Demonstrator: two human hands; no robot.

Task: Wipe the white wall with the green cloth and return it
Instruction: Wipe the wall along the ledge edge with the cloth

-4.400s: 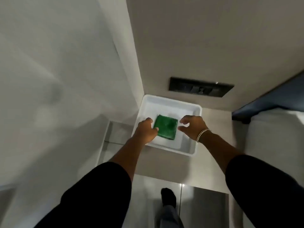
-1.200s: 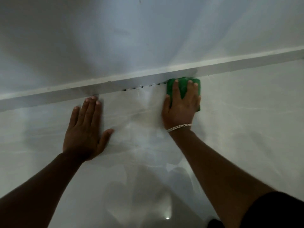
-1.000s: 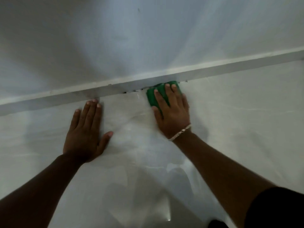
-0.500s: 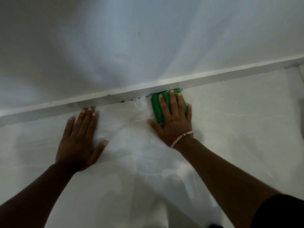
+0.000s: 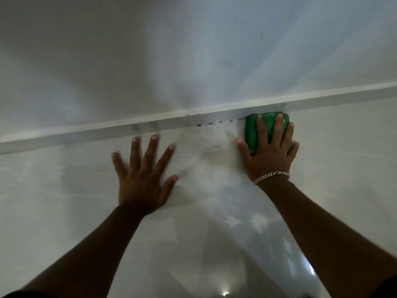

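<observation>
Right hand (image 5: 268, 155), fingers flat, presses folded green cloth (image 5: 251, 132) on glossy white wall (image 5: 343, 168).
Left hand (image 5: 141, 181) splayed; we judge mid-wipe, return pending.

A few seconds back the green cloth (image 5: 251, 134) lay in the white tray between my hands. Now my right hand (image 5: 269, 155) presses it flat to the white wall (image 5: 343, 190), tight under the ledge (image 5: 107, 130). In the last second it went left over the dark marks (image 5: 209, 124) and back to their right. The fingers of my left hand (image 5: 140, 183), closed before, are fanned apart.
</observation>
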